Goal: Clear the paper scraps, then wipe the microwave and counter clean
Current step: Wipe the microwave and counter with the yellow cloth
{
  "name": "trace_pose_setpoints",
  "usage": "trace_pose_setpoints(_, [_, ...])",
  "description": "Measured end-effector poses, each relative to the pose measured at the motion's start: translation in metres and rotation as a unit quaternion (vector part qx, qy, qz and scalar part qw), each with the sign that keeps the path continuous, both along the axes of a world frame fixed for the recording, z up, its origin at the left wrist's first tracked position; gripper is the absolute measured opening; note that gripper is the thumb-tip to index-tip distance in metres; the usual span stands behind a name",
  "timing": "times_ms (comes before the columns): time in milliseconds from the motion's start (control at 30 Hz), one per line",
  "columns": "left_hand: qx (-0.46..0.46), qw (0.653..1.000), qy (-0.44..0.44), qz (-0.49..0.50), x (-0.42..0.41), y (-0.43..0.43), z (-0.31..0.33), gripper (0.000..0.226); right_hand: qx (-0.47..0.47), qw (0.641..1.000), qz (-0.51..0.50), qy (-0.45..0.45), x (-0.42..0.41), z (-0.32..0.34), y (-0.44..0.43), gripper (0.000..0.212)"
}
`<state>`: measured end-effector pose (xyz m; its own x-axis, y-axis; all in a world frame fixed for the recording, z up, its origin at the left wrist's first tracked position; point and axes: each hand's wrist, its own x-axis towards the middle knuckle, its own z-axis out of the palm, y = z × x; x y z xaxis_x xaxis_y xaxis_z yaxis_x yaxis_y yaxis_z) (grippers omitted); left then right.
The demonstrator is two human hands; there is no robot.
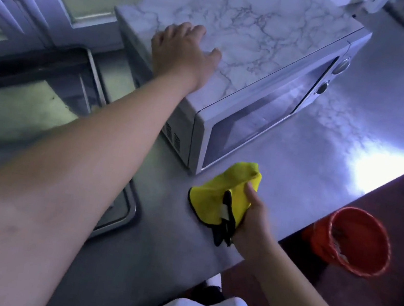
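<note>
A white microwave (pixel 256 114) with a marble-patterned top stands on the steel counter (pixel 330 154). My left hand (pixel 183 52) rests flat on the near left part of the microwave's top, fingers spread. My right hand (pixel 255 221) grips a yellow cloth with black edging (pixel 226 192) just in front of the microwave's near corner, low over the counter. No paper scraps show on the counter or the microwave.
A red bucket (pixel 352 241) with scraps inside stands on the floor to the right, below the counter's edge. A sink (pixel 41 111) lies left of the microwave. White items (pixel 362 0) sit behind the microwave at the top edge.
</note>
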<state>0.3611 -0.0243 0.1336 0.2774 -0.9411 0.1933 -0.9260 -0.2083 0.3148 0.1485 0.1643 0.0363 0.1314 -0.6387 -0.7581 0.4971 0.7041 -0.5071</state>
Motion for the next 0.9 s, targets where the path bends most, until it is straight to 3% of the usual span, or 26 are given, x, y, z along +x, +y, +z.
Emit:
trace_pose_setpoints(133, [0.007, 1.000, -0.009, -0.007, 0.001, 0.002, 0.003, 0.060, -0.111, 0.989, -0.067, 0.077, 0.005, 0.028, -0.017, 0.042])
trace_pose_setpoints(300, [0.010, 1.000, -0.020, -0.017, 0.000, 0.005, 0.005, 0.058, -0.310, 0.941, 0.005, 0.135, 0.064, 0.064, -0.033, 0.091])
trace_pose_setpoints(367, [0.007, 1.000, -0.023, -0.015, 0.001, 0.004, 0.005, 0.058, -0.347, 0.924, 0.018, 0.158, 0.100, 0.064, -0.025, 0.088])
trace_pose_setpoints(433, [0.007, 0.999, -0.029, -0.012, 0.000, 0.004, 0.005, 0.058, -0.365, 0.912, 0.002, 0.188, 0.126, 0.055, -0.017, 0.079])
trace_pose_setpoints(600, [0.001, 0.999, -0.034, -0.009, 0.000, -0.001, -0.001, 0.059, -0.351, 0.913, -0.094, 0.183, 0.144, 0.020, -0.012, 0.082])
trace_pose_setpoints(800, [0.000, 0.999, -0.050, -0.017, 0.002, -0.003, -0.004, 0.065, -0.376, 0.900, -0.106, 0.193, 0.147, -0.016, 0.003, 0.037])
trace_pose_setpoints(900, [0.001, 0.999, -0.048, -0.023, 0.002, -0.002, -0.002, 0.064, -0.371, 0.898, -0.093, 0.218, 0.153, -0.027, -0.002, 0.049])
